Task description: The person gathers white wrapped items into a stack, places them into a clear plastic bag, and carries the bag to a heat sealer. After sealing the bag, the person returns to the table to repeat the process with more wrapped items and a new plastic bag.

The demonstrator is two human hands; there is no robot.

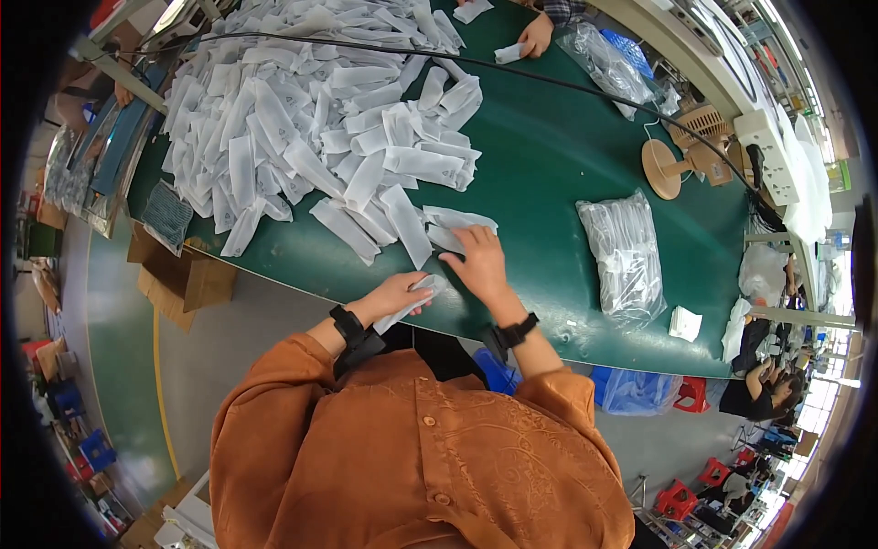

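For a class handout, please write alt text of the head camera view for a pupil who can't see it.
A person's left hand holds a white packet while their right hand reaches over the edge of a large packet heap on a green table. Opposite, another person's hand touches a packet; a small fan stands to the right.

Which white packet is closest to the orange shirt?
The white packet in the left hand, by the near edge of the green table; the other packets are farther off, most in a heap.
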